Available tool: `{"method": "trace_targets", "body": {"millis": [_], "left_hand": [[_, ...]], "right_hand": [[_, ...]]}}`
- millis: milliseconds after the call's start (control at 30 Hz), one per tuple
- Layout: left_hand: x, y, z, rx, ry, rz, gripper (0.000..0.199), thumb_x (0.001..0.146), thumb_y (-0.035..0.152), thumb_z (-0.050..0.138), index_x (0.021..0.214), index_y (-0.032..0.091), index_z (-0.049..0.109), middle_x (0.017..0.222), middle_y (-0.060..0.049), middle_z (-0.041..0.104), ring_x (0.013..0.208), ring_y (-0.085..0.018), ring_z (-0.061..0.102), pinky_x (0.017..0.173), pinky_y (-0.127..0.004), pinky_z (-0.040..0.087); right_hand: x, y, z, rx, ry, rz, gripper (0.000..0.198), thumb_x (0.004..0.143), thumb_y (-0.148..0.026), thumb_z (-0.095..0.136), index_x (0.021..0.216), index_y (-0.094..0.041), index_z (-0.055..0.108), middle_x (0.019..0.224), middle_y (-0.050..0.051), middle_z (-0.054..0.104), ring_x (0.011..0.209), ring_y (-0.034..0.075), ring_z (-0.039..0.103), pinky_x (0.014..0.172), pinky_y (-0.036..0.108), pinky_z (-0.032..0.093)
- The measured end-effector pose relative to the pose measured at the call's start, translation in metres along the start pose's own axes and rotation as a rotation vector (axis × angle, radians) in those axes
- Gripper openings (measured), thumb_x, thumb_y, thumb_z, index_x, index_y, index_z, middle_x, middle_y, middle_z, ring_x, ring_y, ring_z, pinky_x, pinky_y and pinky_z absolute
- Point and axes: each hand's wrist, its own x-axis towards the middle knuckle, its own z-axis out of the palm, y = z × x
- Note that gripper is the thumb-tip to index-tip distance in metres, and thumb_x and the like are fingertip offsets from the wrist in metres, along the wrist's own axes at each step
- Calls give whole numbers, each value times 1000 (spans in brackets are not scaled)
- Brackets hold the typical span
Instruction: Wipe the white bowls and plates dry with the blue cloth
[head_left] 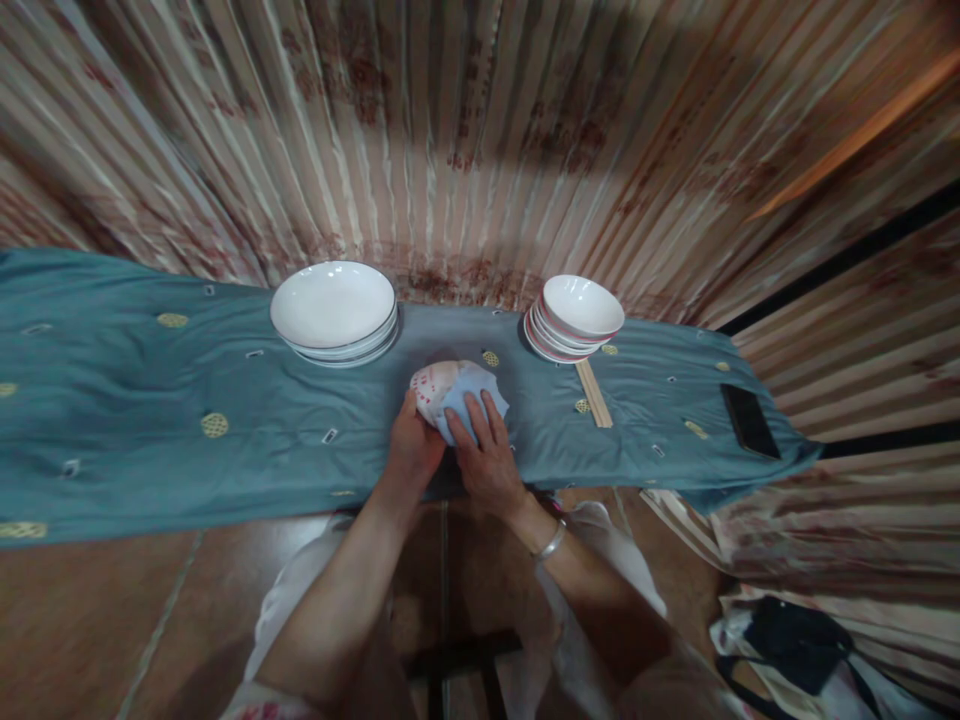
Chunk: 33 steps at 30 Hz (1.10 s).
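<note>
Above the front edge of the cloth-covered table, both hands are on a whitish rounded bowl [431,386] with red printing on its outside. My left hand [415,440] grips the bowl from its left and near side. Under the spread fingers of my right hand [486,455], a light blue cloth [491,388] is pressed against the bowl's right side. The cloth covers that side, and the bowl's inside is hidden. A silver bracelet [551,542] circles my right wrist.
White plates with dark rims [334,305] are stacked at the back left. Red-rimmed bowls [581,305] form a stack at the back right, with wooden chopsticks [595,395] in front. A black phone [750,420] lies near the right end. A pleated curtain [450,150] hangs behind the table [135,400].
</note>
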Motion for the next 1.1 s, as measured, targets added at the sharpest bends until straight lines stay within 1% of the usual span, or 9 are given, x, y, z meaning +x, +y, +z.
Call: {"method": "trace_targets", "body": {"millis": [100,233,367,500,667,800,867,967,1100], "left_hand": [[-2,0,0,-22,14,-23,42,103,30,33,108,10,70,106,-15,77,117,-26,68,105,-39,52],[-2,-4,0,-49,-4,-49,44,103,32,34,114,9,69,102,-14,77,115,-26,69,107,-39,51],[-6,-7,2,-53,18,-37,39,102,30,39,106,9,71,97,-12,78,109,-24,71,105,-35,51],[-10,-7,4,-29,56,-30,34,102,28,43,99,10,71,90,-10,77,107,-22,72,105,-33,51],[-15,-7,5,18,80,-17,32,102,26,43,93,13,71,84,-7,76,106,-19,72,105,-31,51],[-17,-8,5,54,55,-2,38,103,29,41,84,15,71,84,-8,77,108,-21,72,104,-31,51],[-17,-9,3,74,23,4,41,103,35,41,85,14,72,86,-9,77,108,-22,71,104,-32,51],[-14,-11,0,105,-25,33,42,100,44,46,88,14,72,90,-9,77,109,-22,71,103,-32,51],[-10,-15,-5,126,-52,85,40,99,46,49,90,15,73,93,-7,77,109,-20,70,103,-28,49]], "right_hand": [[3,1,-4,16,-26,-23,54,97,-16,47,150,-22,48,161,11,40,158,33,8,122,63,32],[8,1,-10,27,-45,-42,51,98,-23,46,149,-20,50,160,12,41,158,32,6,122,62,30],[12,0,-14,-5,-30,-56,48,100,-24,44,147,-19,52,158,12,44,158,30,8,122,58,29],[15,-2,-16,-36,-62,-23,47,101,-24,44,147,-23,53,158,10,45,157,30,15,121,57,29],[21,-5,-18,-57,-51,-32,46,101,-22,45,146,-26,53,157,9,47,156,29,20,122,56,28],[25,-7,-17,-59,-72,-14,46,101,-23,46,145,-28,54,157,8,47,154,29,23,122,56,26],[27,-7,-17,-72,-63,-13,45,100,-24,47,144,-27,55,156,8,48,154,30,24,122,56,26],[30,-7,-16,-82,-45,-16,44,100,-25,48,143,-27,56,155,9,49,154,30,24,122,56,25],[34,-6,-16,-62,-59,-2,44,100,-26,49,143,-28,55,156,8,48,154,30,24,123,58,23]]}}
